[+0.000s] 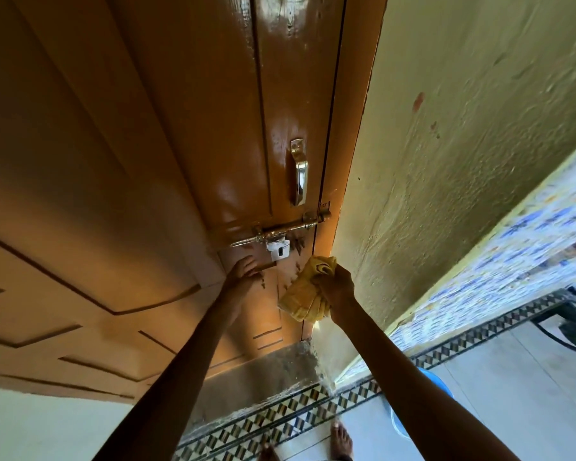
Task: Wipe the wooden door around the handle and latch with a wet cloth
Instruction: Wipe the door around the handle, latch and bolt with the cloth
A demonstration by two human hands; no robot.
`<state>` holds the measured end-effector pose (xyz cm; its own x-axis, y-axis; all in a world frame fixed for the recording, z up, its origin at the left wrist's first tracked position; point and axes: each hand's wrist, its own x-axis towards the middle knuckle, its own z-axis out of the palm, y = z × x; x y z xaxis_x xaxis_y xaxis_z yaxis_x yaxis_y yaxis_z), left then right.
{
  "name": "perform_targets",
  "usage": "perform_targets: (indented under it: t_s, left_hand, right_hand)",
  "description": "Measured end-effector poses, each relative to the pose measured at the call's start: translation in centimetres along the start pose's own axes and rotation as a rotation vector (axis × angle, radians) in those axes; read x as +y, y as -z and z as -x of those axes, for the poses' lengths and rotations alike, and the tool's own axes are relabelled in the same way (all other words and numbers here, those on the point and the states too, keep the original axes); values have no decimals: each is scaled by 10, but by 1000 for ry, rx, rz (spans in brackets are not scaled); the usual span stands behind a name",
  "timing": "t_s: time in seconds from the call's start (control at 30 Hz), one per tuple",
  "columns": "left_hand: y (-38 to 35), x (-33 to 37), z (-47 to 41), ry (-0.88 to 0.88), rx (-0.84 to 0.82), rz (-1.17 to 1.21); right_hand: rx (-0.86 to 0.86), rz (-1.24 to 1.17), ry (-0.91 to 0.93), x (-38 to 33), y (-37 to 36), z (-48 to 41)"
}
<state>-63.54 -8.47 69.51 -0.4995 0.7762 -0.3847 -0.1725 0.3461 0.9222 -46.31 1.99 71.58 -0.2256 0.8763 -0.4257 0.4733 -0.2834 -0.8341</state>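
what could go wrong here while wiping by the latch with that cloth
1. The yellow cloth, bunched in the right hand, hangs loose just below the sliding latch; a fold might snag on the bolt or its hasp.
2. The left hand braces on the glossy, possibly wet door and may slip.
3. Drips could wet the tiled floor near the bare foot.

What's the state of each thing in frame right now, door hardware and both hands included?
door: closed against its frame, glossy with sheen around the handle
handle: upright, untouched
latch: bolt slid across toward the frame, hasp hanging down
yellow cloth: bunched, pressed to the door edge below the latch
right hand: gripping the cloth
left hand: flat on the door, holding nothing
blue tub: on the floor, mostly hidden by the right arm
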Motion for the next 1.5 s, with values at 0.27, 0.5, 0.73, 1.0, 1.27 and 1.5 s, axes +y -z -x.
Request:
perform_targets:
  t_s: [0.27, 0.5, 0.73, 1.0, 1.27, 1.5]
  left_hand:
    - [-32, 4, -6, -68, 51, -132]
    - [-33, 17, 16, 194, 22, 430]
    - [-32, 27, 25, 268, 56, 579]
    - [-38, 27, 33, 254, -31, 736]
    - [-42, 26, 26, 256, 48, 570]
    - [-43, 22, 26, 102, 29, 319]
  right_hand:
    - [190, 146, 646, -1, 15, 16]
    - [170, 734, 1095, -30, -17, 10]
    - [77, 915, 1093, -6, -22, 18]
    - [166, 1005, 1033, -58, -22, 11]
    - [-122, 979, 1169, 0, 9, 10]
    - [-14, 88, 278, -29, 28, -1]
